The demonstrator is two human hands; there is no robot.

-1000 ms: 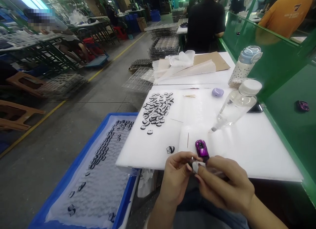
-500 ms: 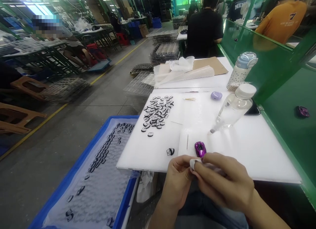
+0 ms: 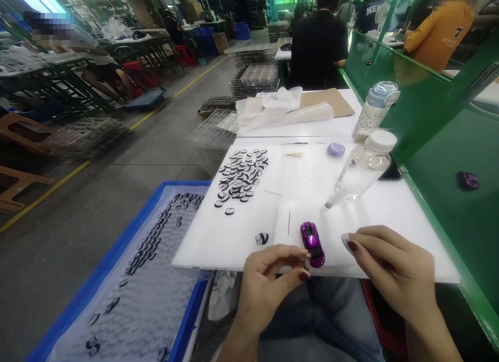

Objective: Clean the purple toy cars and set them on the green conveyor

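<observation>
Glossy purple coats the toy car [image 3: 312, 241], the left hand [image 3: 267, 285] at its eight o'clock pinching a small, half-hidden piece [image 3: 307, 263], the right hand [image 3: 401, 273] at four o'clock a white wad [image 3: 345, 240].

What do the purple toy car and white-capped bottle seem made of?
The purple toy car looks painted metal or plastic, glossy and metallic, with bright highlights. The white-capped bottle seems smooth, see-through plastic or glass; its opaque cap looks plastic.

Purple toy car [image 3: 311, 238] on white tabletop [image 3: 218, 242]
</observation>
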